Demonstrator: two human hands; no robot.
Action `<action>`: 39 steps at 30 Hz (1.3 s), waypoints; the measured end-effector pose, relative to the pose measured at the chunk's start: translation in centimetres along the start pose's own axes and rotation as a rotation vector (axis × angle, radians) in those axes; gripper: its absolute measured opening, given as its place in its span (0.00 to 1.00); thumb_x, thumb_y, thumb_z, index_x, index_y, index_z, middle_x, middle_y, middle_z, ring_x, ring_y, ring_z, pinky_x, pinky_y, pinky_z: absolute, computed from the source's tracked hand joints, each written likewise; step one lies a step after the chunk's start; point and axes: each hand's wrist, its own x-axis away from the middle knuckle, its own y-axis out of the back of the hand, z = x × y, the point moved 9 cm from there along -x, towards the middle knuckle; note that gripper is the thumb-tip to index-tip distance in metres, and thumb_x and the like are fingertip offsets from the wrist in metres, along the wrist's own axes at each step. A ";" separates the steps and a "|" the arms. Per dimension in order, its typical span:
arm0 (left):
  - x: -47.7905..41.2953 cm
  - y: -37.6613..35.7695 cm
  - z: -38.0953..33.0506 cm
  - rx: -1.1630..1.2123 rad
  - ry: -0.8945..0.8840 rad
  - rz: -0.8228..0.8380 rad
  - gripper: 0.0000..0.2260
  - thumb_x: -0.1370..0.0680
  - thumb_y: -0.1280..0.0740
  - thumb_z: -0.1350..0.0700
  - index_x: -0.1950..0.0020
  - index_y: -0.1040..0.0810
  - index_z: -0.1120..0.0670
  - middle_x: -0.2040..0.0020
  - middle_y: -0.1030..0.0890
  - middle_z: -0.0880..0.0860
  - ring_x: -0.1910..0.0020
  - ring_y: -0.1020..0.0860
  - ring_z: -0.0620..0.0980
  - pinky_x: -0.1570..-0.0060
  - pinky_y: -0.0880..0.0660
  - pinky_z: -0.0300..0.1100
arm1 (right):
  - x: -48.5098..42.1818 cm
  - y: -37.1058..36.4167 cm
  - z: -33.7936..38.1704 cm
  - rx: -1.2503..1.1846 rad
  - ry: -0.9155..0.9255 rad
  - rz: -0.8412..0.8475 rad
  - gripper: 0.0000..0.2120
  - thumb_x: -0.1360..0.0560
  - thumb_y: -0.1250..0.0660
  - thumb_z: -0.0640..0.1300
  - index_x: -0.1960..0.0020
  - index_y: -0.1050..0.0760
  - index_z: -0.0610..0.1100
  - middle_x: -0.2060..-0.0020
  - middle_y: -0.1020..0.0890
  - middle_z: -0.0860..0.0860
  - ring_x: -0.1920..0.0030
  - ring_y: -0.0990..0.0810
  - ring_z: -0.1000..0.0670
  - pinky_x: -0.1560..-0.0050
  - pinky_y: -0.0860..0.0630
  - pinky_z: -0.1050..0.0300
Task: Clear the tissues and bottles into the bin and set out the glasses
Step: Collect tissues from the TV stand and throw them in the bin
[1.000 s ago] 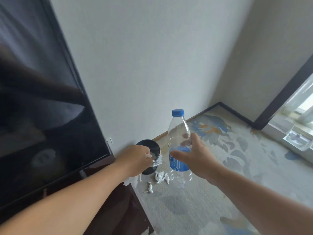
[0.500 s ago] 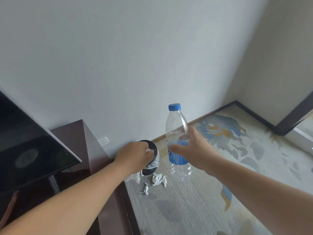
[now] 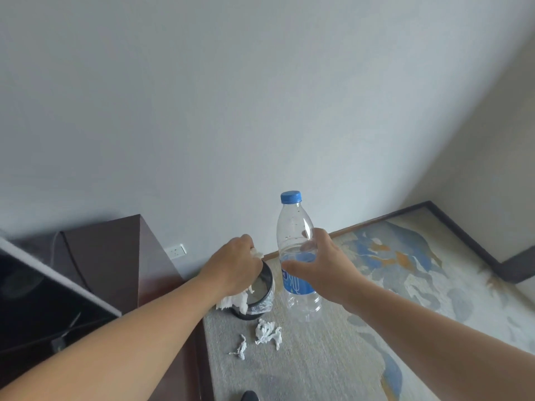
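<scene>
My right hand grips a clear plastic bottle with a blue cap and blue label, held upright above the carpet, just right of the bin. My left hand is closed around white tissue directly over the small black bin, which has a clear plastic liner. More tissue hangs below that hand at the bin's left rim. Two crumpled tissues lie on the carpet in front of the bin. No glasses are in view.
A dark wooden cabinet stands at the left against the white wall, with a black TV screen at its near side. A wall socket sits beside it. Patterned grey carpet spreads to the right, edged by dark skirting.
The view swung right and down, so the TV slid out to the left. My left hand with tissue moved over the bin's mouth. The bottle stays upright in my right hand.
</scene>
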 end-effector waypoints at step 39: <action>-21.3 -16.0 20.1 0.116 0.479 -0.341 0.25 0.28 0.29 0.53 0.33 0.33 0.50 0.41 0.25 0.49 0.43 0.31 0.56 0.45 0.32 0.47 | -33.8 -15.3 -15.3 0.180 0.105 0.327 0.33 0.33 0.29 0.51 0.34 0.42 0.56 0.45 0.30 0.56 0.47 0.27 0.52 0.56 0.30 0.58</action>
